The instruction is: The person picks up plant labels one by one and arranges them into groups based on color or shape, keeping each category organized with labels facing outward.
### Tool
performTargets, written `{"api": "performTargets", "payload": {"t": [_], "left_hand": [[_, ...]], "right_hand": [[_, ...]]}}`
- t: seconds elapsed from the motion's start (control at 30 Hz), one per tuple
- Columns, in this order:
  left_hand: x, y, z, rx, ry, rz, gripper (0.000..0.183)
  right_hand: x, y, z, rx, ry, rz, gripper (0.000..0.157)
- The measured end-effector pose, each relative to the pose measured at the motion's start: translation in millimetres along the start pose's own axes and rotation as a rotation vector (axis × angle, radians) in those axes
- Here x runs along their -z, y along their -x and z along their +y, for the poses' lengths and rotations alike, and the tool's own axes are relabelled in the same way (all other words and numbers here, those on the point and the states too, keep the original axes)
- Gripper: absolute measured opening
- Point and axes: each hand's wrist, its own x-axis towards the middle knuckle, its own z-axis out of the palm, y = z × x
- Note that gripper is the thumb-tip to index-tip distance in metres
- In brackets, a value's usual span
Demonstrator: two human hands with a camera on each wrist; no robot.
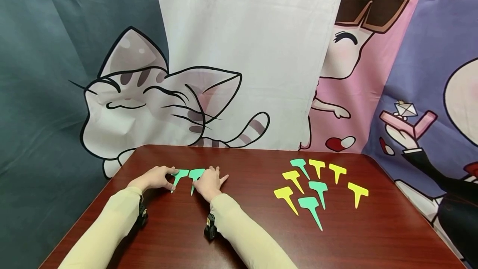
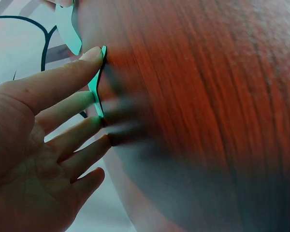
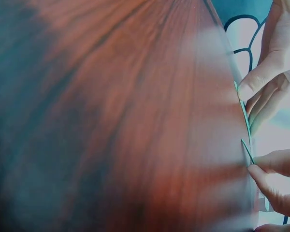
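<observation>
Two green T-shaped plant labels lie side by side on the left of the brown table. My left hand (image 1: pixel 154 177) holds the left green plant label (image 1: pixel 181 173); in the left wrist view, the thumb is at the label's narrow tip (image 2: pixel 104 52) and the fingertips are at its wider end. The right green plant label (image 1: pixel 196 174) is pinched between thumb and finger of my right hand (image 1: pixel 210 184), with its stem slanting toward me. Seen from the right wrist, that label (image 3: pixel 247 151) is tilted, one end off the tabletop. The label heads are close together.
On the right half of the wooden table (image 1: pixel 246 227) lie several loose plant labels, yellow ones (image 1: pixel 284 193) mixed with green ones (image 1: pixel 309 203), stems pointing mostly toward me. A printed cartoon curtain (image 1: pixel 246 24) hangs behind the far table edge.
</observation>
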Motion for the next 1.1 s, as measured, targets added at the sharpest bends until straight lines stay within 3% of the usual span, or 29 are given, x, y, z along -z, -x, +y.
{"api": "performTargets", "payload": {"t": [0.37,0.63,0.73,0.87,1.1], "left_hand": [[-0.8,1.7,1.1,0.008,0.008,-0.004,0.067],[1.8,3.5,1.7,0.008,0.032,-0.013,0.069],[2.4,3.6,0.8,0.012,0.03,-0.022,0.07],[2.7,2.8,0.9,0.009,0.027,-0.021,0.069],[2.4,1.3,1.4,0.01,0.03,-0.021,0.07]], "right_hand": [[-0.1,-1,4,0.02,0.007,-0.031,0.026],[16.8,2,13,0.136,-0.03,-0.005,0.044],[22.7,4,18,0.17,-0.042,-0.007,0.038],[29.2,6,25,0.218,0.027,-0.018,0.019],[45.7,13,38,0.315,0.105,-0.049,0.029]]}}
